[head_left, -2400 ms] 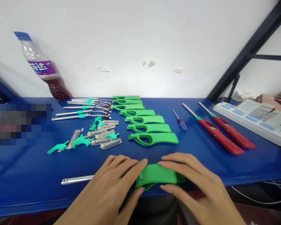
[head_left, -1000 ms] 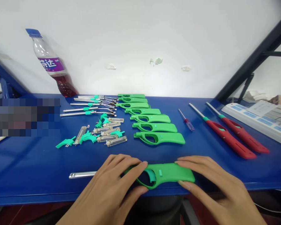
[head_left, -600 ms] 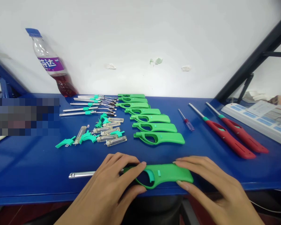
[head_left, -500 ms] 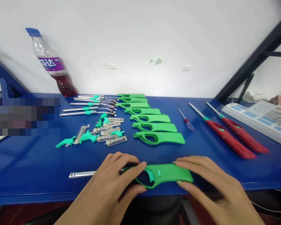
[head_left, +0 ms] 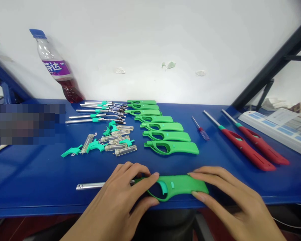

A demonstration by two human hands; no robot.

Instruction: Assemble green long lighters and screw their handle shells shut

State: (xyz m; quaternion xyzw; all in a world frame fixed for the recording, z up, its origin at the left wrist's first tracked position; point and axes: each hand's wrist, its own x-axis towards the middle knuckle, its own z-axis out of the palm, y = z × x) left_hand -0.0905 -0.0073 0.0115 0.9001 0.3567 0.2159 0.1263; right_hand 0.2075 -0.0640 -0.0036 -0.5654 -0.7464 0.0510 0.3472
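Note:
A green long-nosed gas lighter [head_left: 185,184] lies near the table's front edge, its metal tube pointing left. My left hand [head_left: 125,190] is closed around its front part, thumb below and fingers above, hiding where tube and handle meet. At the rear end of the handle, my right hand [head_left: 230,197] grips it between thumb and fingers. A teal trigger shows inside the lighter's finger loop. Beyond it, several green handle shells [head_left: 175,147] lie in a column. To their left are clear fuel tanks [head_left: 125,150], teal triggers [head_left: 71,151] and metal tubes with wires [head_left: 85,116].
Two red lighters [head_left: 248,149] and a small screwdriver [head_left: 202,130] lie on the right of the blue table [head_left: 40,180]. A white power strip [head_left: 273,129] sits at the far right. A soda bottle [head_left: 56,67] leans on the wall at back left.
The whole view has shifted slightly to the right. Both hands keep their hold on the green lighter, with no clear movement against the table.

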